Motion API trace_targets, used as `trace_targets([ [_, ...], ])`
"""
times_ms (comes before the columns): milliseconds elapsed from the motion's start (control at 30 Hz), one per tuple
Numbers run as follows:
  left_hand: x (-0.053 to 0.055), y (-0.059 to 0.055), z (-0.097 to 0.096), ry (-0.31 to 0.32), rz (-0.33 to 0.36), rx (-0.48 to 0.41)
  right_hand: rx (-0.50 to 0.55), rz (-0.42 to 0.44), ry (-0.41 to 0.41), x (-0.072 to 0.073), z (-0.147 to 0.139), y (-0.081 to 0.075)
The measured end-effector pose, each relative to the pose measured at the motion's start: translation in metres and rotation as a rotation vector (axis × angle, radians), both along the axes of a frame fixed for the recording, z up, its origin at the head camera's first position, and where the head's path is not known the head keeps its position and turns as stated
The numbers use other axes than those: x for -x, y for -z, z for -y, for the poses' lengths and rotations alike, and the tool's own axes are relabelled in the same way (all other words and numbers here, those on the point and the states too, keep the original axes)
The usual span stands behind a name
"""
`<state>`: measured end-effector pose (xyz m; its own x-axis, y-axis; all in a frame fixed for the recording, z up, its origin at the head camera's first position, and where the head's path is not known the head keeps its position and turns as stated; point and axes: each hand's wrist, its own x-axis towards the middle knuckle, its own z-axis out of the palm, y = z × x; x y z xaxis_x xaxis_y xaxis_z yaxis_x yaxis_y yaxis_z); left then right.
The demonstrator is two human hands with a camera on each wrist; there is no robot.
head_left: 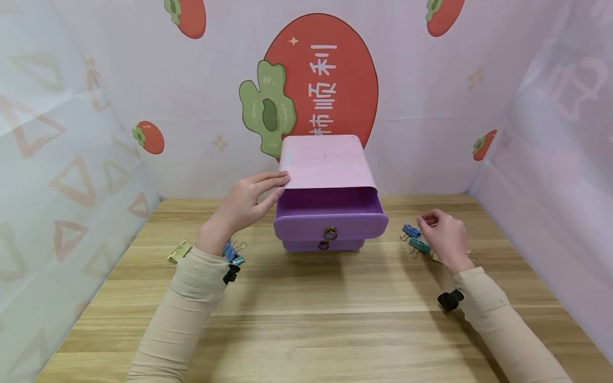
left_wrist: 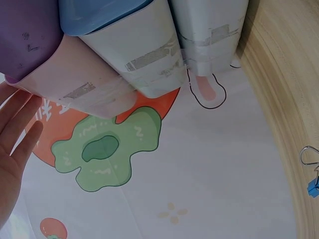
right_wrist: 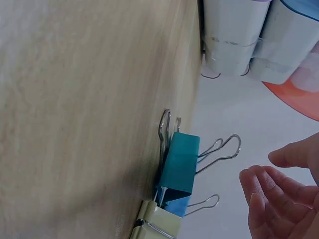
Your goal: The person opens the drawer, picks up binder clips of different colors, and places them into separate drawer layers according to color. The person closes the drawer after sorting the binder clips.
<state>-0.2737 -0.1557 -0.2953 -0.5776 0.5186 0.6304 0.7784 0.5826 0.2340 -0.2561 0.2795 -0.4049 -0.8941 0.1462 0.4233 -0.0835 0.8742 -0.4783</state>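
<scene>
A stacked drawer cabinet with a pink top [head_left: 330,162] stands at the back of the table, its top purple drawer [head_left: 306,227] pulled out with a bare interior showing. My left hand [head_left: 244,205] rests its straight fingertips on the left front edge of the pink top. Over the right side of the table hovers my right hand [head_left: 445,238], fingers loosely bent, thumb apart from them and nothing between. Close by lie a blue binder clip [head_left: 411,231], a teal binder clip [right_wrist: 180,164] and a pale yellow binder clip [right_wrist: 167,221].
Left of the cabinet, partly behind my left forearm, are a yellow binder clip [head_left: 179,251] and blue binder clips [head_left: 231,252]. A lower purple drawer front [head_left: 301,246] shows beneath the top one. Printed cloth walls [head_left: 421,96] enclose the wooden table [head_left: 306,335] at the back and sides.
</scene>
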Motion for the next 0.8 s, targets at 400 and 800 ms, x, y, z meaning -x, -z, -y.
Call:
trace_targets([
  [400,0.001,0.001,0.0,-0.008,-0.005,0.02,-0.039,0.107,0.006,0.01,0.0,0.004],
  [800,0.001,0.001,0.0,0.012,0.001,-0.01,-0.072,0.124,-0.023,0.005,-0.01,0.006],
])
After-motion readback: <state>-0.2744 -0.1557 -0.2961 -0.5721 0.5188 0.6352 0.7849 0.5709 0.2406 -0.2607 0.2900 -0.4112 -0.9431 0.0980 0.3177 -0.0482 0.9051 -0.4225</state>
